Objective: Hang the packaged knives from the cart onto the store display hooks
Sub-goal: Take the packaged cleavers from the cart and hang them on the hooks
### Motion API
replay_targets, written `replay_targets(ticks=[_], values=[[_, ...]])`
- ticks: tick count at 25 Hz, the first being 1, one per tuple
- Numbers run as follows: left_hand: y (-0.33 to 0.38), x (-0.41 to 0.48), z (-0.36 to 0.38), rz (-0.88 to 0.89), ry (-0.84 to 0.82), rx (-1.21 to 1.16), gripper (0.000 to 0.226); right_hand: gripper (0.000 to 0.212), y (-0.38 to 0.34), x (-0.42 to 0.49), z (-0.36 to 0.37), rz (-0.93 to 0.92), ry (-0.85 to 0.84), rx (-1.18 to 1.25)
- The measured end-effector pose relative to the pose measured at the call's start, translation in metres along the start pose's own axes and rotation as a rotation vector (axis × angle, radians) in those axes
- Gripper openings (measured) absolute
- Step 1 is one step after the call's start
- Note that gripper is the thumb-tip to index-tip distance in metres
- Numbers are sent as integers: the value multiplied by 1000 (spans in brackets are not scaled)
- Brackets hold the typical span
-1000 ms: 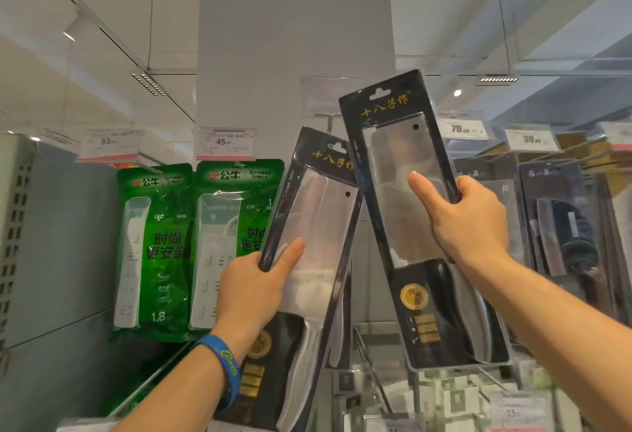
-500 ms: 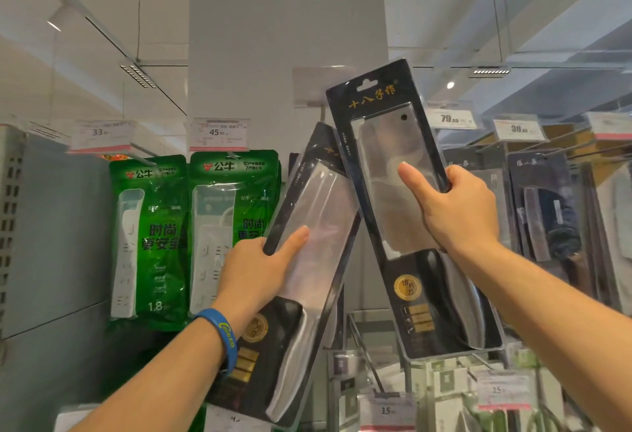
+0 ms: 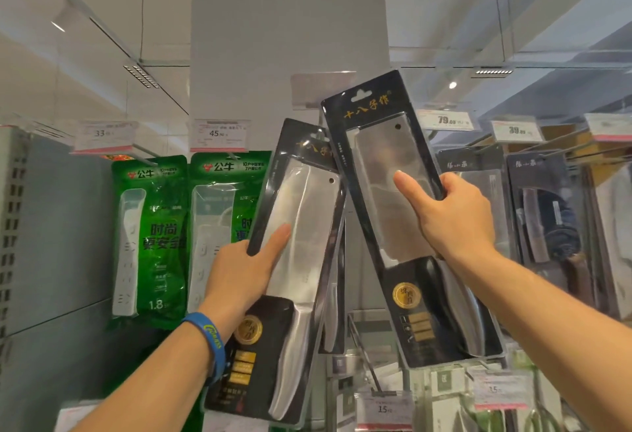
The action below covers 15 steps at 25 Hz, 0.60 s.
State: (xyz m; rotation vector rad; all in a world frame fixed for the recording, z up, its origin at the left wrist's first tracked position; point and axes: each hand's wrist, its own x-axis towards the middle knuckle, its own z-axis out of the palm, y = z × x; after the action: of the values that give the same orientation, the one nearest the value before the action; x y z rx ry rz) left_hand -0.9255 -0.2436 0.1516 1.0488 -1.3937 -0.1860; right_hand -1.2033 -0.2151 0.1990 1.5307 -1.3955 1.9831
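Two black blister packs, each with a steel cleaver, are raised in front of the display. My left hand (image 3: 239, 270) grips the left packaged knife (image 3: 294, 247) by its left edge, thumb across the blade; the pack leans right. My right hand (image 3: 455, 219) grips the right packaged knife (image 3: 386, 192) by its right edge, thumb on the front. Its top hang slot sits just below a blank label holder (image 3: 321, 89) at the end of a display hook. The hook itself is mostly hidden behind the packs.
Green power-strip packs (image 3: 154, 236) hang to the left under price tags 33 and 45. Dark knife packs (image 3: 547, 212) hang on the right under tags 79 (image 3: 446, 120) and 39. Lower hooks with 15 tags (image 3: 384, 409) stick out below. A grey pillar (image 3: 287, 38) stands behind.
Both packs have shifted slightly left and up toward the blank label holder. The left pack's top has slid behind the right pack's left edge. My grips are the same.
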Motion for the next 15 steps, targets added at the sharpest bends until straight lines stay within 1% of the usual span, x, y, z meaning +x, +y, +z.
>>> replay_targets(ticks=[3,5,8,10,13,15], values=[[4,-4,4,37,-35,74,73,71,-2,-3,2,17,-22,10],[1,-2,6,35,-24,88,73,70,-2,-5,4,1,-26,9],[-8,4,5,-60,21,-26,81,76,0,-5,6,-14,-13,5],[-10,2,5,-110,23,-81,83,76,1,-5,6,-4,-12,5],[-7,-3,9,-36,-24,-23,79,71,-2,-5,6,3,-28,8],[-3,-1,5,0,-3,30,78,67,-3,-6,6,0,-33,13]])
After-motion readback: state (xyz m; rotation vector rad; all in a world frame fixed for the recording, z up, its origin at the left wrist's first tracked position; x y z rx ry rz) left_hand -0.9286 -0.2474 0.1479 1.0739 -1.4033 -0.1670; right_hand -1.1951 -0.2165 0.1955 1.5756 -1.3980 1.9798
